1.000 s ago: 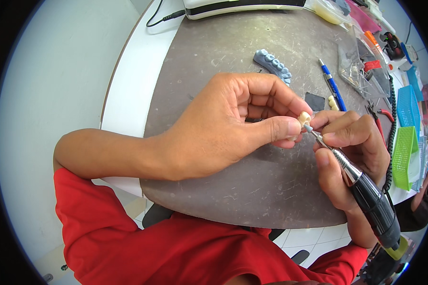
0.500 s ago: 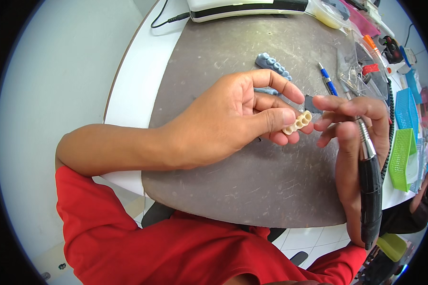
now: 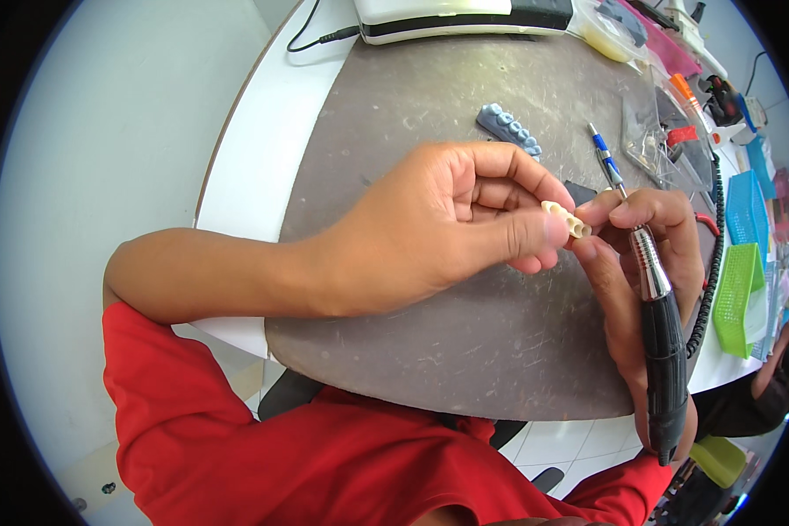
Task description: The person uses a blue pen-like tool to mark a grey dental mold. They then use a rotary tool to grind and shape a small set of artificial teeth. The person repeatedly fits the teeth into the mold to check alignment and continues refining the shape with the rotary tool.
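Note:
Between the thumb and fingers of my left hand (image 3: 451, 219) is a cream dental bridge (image 3: 579, 226) with hollow crowns. My right hand (image 3: 627, 254) grips a black and silver dental handpiece (image 3: 664, 351), its slim silver end pointing away from me and its black body running back over my wrist. My right thumb and fingertips meet the near end of the bridge, so both hands are at it. Beyond my left fingers, a blue-grey dental model (image 3: 510, 130) with a row of teeth lies on the brown work mat (image 3: 430, 351).
A blue mechanical pencil (image 3: 603, 151) lies past my right hand. Farther right are a clear box of small tools (image 3: 662, 145), a coiled black cord (image 3: 708, 307), and green (image 3: 738, 294) and blue baskets (image 3: 747, 206). A white and black device (image 3: 465, 19) stands at the back.
My right hand has moved left with the handpiece, and its fingertips now touch the bridge. The bridge has turned and shifted slightly right in my left hand.

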Demonstrator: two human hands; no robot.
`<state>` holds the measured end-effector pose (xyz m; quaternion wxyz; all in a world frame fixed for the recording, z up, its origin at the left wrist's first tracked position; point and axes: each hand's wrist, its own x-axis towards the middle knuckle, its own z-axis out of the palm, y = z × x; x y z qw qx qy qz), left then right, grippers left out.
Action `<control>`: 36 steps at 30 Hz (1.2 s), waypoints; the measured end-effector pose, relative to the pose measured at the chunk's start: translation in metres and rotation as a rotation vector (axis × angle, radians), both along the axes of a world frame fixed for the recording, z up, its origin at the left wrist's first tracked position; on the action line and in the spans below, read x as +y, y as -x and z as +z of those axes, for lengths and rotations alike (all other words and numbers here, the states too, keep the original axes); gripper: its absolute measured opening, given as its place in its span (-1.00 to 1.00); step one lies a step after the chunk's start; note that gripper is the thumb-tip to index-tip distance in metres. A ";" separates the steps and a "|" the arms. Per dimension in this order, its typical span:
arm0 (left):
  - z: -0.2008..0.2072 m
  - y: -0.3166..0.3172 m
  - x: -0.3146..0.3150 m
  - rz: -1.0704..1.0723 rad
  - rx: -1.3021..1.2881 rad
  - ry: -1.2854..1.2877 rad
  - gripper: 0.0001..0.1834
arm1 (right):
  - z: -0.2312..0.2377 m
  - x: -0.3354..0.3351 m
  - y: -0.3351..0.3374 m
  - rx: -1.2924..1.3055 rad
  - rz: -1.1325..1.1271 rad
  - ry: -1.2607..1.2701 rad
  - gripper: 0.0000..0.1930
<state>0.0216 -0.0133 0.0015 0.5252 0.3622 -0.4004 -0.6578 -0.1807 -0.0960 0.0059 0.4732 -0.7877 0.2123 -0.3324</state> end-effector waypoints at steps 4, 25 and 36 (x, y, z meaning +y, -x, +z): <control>-0.005 -0.001 -0.001 -0.008 -0.013 0.046 -0.75 | 0.002 0.002 -0.001 -0.031 0.048 0.017 -0.68; -0.006 0.004 0.000 0.050 -0.055 0.021 -0.75 | 0.008 0.002 0.011 -0.025 0.112 0.164 -0.82; -0.004 0.005 0.000 0.056 -0.050 -0.007 -0.78 | 0.008 0.005 0.006 0.007 0.100 0.219 -0.82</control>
